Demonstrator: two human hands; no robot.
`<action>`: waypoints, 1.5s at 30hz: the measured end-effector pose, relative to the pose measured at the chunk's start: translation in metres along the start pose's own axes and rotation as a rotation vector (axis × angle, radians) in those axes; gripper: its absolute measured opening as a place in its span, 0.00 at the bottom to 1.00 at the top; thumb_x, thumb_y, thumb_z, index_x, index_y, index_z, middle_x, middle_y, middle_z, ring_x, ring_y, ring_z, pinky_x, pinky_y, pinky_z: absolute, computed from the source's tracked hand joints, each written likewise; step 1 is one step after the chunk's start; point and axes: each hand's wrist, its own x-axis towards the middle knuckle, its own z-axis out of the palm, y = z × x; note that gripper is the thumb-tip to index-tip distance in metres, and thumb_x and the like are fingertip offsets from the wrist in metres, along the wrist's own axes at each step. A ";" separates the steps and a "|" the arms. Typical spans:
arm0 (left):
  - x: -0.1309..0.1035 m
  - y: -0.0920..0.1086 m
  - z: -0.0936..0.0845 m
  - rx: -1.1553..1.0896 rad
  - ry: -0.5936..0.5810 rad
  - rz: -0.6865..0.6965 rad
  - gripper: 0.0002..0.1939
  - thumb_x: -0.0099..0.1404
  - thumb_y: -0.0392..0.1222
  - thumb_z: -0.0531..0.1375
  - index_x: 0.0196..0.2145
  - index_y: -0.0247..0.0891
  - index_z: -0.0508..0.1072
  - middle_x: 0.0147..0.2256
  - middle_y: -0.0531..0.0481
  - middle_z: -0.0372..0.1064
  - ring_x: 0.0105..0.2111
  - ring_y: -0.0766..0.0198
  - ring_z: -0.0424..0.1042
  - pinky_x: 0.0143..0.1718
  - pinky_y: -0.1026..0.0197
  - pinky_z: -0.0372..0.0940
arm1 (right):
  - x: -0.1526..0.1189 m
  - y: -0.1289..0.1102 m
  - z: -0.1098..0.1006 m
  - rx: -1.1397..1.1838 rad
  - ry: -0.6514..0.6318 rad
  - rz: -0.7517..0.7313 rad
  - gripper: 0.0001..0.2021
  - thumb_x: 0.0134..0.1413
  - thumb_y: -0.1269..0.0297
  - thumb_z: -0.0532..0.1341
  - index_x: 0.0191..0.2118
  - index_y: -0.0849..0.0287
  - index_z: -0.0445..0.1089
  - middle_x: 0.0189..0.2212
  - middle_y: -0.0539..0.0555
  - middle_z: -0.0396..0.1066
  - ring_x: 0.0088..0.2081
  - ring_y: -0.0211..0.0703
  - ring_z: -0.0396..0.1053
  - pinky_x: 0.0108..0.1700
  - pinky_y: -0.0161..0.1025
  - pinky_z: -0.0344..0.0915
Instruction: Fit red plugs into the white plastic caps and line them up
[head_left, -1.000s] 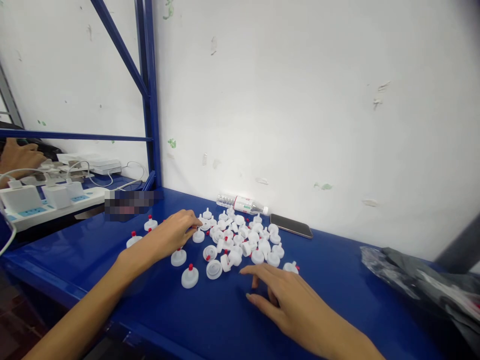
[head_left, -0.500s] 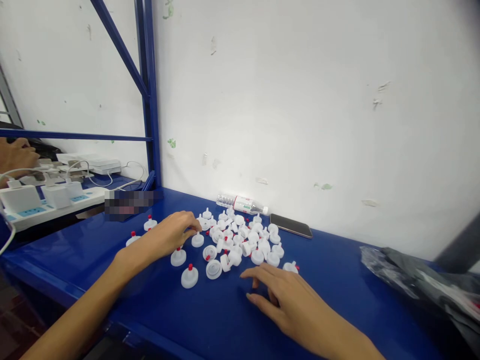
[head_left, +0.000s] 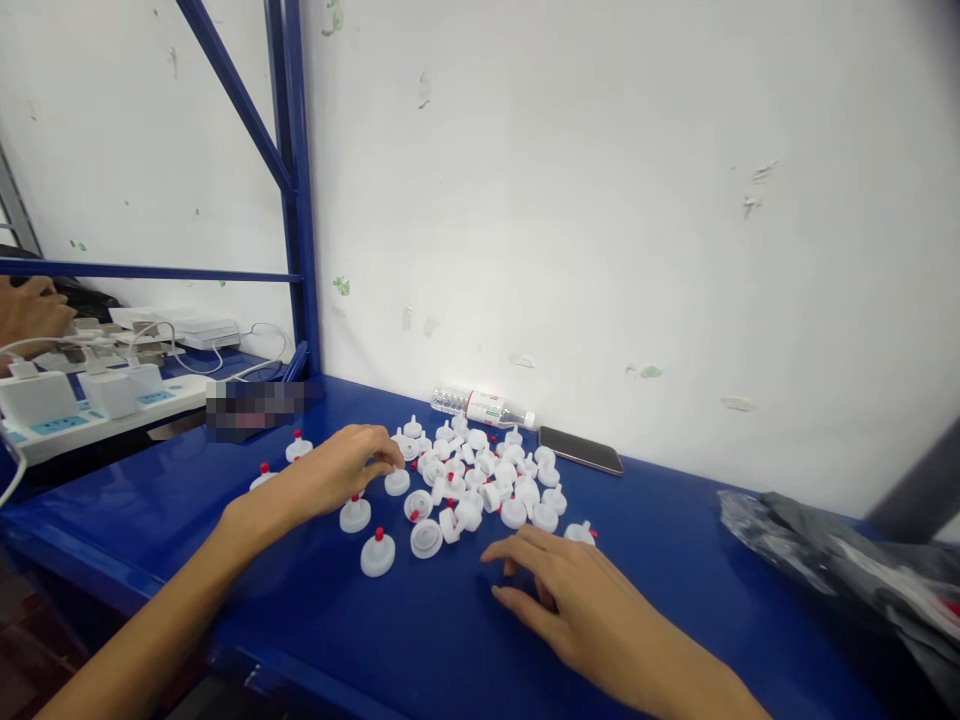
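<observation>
Dozens of white caps [head_left: 480, 478] are heaped on the blue bench [head_left: 675, 560]. One cap [head_left: 397, 482], dragged slightly nearer since earlier, is touched by the curled left hand [head_left: 334, 468]; right hand [head_left: 570, 590] lies open, empty.

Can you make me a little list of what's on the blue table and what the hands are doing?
surface: blue table
pile: white caps, some with red tips
left hand: fingers curled at the pile's left edge
right hand: flat on the table, near the pile
by the wall: plastic bottle lying down, phone
far right: dark bag
</observation>
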 end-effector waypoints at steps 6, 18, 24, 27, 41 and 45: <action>-0.005 0.033 -0.015 -0.072 0.066 0.026 0.08 0.69 0.42 0.58 0.40 0.43 0.79 0.42 0.51 0.77 0.43 0.60 0.74 0.45 0.61 0.65 | 0.003 0.002 0.002 0.070 0.106 0.046 0.13 0.67 0.58 0.58 0.55 0.42 0.68 0.42 0.46 0.74 0.34 0.40 0.71 0.39 0.39 0.65; -0.025 0.125 0.009 -0.551 -0.009 0.188 0.08 0.69 0.37 0.62 0.42 0.46 0.81 0.39 0.53 0.75 0.37 0.67 0.72 0.41 0.64 0.65 | 0.012 -0.010 0.003 0.570 0.151 0.203 0.19 0.54 0.53 0.69 0.50 0.54 0.78 0.24 0.47 0.75 0.22 0.37 0.71 0.27 0.32 0.62; -0.024 0.130 0.016 -0.933 0.029 0.032 0.06 0.66 0.44 0.65 0.38 0.43 0.82 0.38 0.51 0.74 0.33 0.67 0.71 0.32 0.65 0.65 | 0.011 -0.011 0.000 0.612 0.172 0.195 0.17 0.52 0.54 0.71 0.46 0.54 0.80 0.19 0.46 0.71 0.21 0.37 0.69 0.26 0.32 0.60; -0.024 0.137 0.026 -1.015 -0.010 0.048 0.04 0.64 0.41 0.66 0.36 0.43 0.83 0.36 0.51 0.74 0.36 0.65 0.72 0.37 0.64 0.66 | 0.010 -0.014 -0.001 0.650 0.166 0.131 0.14 0.52 0.54 0.71 0.42 0.55 0.81 0.18 0.45 0.69 0.21 0.36 0.67 0.26 0.32 0.59; -0.027 0.141 0.028 -1.144 0.128 0.067 0.06 0.66 0.43 0.66 0.37 0.40 0.82 0.37 0.49 0.73 0.34 0.65 0.71 0.32 0.65 0.69 | 0.009 -0.008 -0.005 0.692 0.194 0.200 0.20 0.50 0.50 0.71 0.45 0.56 0.81 0.16 0.45 0.67 0.19 0.36 0.64 0.26 0.35 0.56; -0.026 0.142 0.028 -1.126 0.142 0.063 0.07 0.66 0.44 0.66 0.36 0.40 0.82 0.36 0.48 0.72 0.33 0.65 0.71 0.29 0.66 0.69 | 0.008 -0.009 -0.005 0.693 0.191 0.203 0.20 0.48 0.51 0.72 0.46 0.55 0.81 0.15 0.45 0.66 0.19 0.37 0.65 0.26 0.35 0.56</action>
